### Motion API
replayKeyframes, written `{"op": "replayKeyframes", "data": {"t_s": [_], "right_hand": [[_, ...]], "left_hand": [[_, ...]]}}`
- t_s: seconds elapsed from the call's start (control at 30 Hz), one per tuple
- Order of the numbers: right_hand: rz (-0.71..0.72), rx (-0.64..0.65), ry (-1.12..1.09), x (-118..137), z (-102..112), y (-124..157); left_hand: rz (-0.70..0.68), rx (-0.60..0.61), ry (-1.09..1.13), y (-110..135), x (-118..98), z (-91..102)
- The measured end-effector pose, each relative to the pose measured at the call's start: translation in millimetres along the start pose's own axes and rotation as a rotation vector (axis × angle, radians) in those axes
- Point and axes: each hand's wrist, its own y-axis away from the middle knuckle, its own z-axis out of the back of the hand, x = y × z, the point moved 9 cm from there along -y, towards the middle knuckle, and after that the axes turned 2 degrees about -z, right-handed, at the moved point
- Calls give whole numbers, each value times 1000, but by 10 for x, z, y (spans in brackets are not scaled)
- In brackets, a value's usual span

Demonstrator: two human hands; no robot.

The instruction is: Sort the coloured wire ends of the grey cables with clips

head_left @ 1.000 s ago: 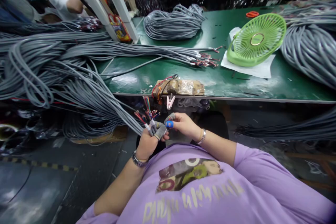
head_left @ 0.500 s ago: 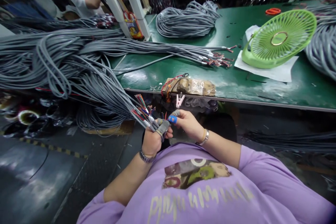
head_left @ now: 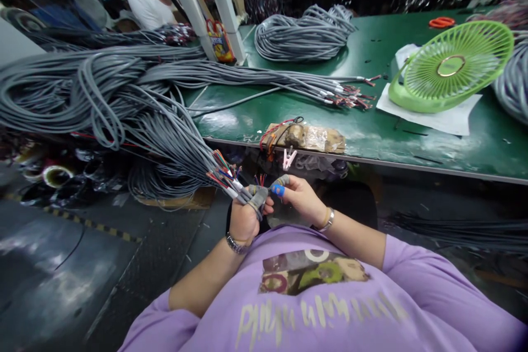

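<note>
My left hand (head_left: 246,219) is closed around the ends of several grey cables (head_left: 193,157), with grey finger covers on its thumb and fingers. Stripped coloured wires (head_left: 223,164) fan out beyond its grip. A small tuft of red and blue wires (head_left: 260,179) stands up between the two hands. Close by on the right, my right hand (head_left: 304,198) has thumb and forefinger pinched together, a blue wrap on the thumb and a grey cover on the forefinger. Something thin and dark seems to run between the hands, too small to make out.
On the green table (head_left: 371,146) lie a cable coil (head_left: 303,36), a wooden block with wires (head_left: 315,137), and orange-handled scissors (head_left: 441,22). A green fan (head_left: 454,66) stands at right. A pink clip (head_left: 289,159) hangs at the edge. Another person (head_left: 148,3) is at back left.
The view has shifted slightly, so the table and fan appear farther right. My right hand has drawn a little away from the left, widening the gap between the fingertips. The left still grips the cables.
</note>
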Motion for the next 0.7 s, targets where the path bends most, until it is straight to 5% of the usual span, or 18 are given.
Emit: {"op": "replayKeyframes", "data": {"t_s": [0.43, 0.7], "right_hand": [[-28, 91, 90, 45, -80, -60], [-40, 58, -12, 13, -31, -23]], "left_hand": [[-23, 115, -178, 5, 179, -21], [-74, 75, -145, 25, 104, -33]]}}
